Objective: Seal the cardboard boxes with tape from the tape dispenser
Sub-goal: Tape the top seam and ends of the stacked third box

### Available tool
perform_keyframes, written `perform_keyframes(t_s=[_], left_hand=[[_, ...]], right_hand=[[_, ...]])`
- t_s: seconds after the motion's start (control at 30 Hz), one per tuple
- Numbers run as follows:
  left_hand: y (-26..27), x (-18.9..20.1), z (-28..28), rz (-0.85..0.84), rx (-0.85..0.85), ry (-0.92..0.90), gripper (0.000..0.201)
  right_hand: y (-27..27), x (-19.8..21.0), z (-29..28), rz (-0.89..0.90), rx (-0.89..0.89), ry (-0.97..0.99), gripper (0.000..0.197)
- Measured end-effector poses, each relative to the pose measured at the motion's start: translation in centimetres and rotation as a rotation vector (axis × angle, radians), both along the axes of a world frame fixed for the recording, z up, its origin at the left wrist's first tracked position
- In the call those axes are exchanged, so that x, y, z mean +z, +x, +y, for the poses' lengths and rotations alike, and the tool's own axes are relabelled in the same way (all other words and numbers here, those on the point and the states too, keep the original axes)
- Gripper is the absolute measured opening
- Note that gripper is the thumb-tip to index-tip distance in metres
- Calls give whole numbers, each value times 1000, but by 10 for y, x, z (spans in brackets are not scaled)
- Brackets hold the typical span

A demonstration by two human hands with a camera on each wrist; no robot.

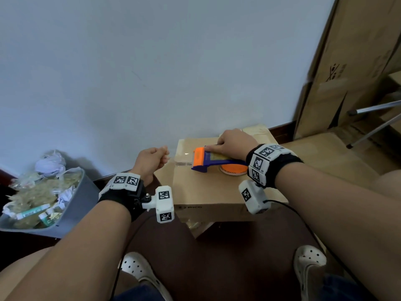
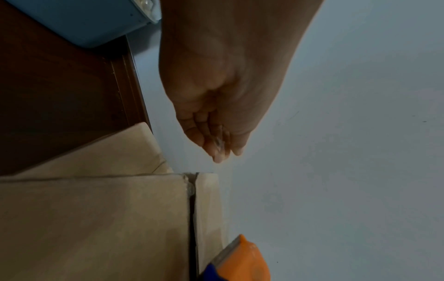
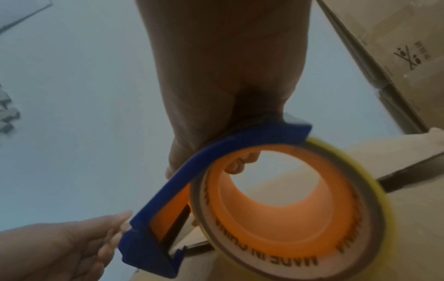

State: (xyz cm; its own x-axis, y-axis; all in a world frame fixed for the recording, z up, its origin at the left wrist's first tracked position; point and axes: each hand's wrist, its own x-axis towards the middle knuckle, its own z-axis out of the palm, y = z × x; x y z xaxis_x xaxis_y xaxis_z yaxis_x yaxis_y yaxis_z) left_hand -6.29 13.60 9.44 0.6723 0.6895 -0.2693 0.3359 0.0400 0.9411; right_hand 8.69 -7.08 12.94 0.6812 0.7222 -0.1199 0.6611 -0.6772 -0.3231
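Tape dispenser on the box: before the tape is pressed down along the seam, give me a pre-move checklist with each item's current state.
1. Right hand grips the tape dispenser: ok.
2. Left hand pinches the free end of the clear tape: ok, a clear strip shows between its fingertips.
3. Tape pulled out between hand and dispenser: ok.
4. Dispenser over the cardboard box top: ok.
5. Flap seam closed: not ok, a dark gap shows.
6. Tape lined up with the seam: cannot tell.
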Motion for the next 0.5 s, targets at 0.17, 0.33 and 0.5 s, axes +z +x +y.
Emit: perform_keyframes(t_s=[0.17,0.33,0.5], left_hand=[[-3,-11,-3,49,29,22,18],[-2,-16,-6,45,67,104,18],[-3,-21,-3,57,133,171,19]], right_hand=[[-7,2,14,-62,-26,-59,62],[-11,-5,21,-60,-58,-99,60],[-11,0,28,-60,-73,-91,58]])
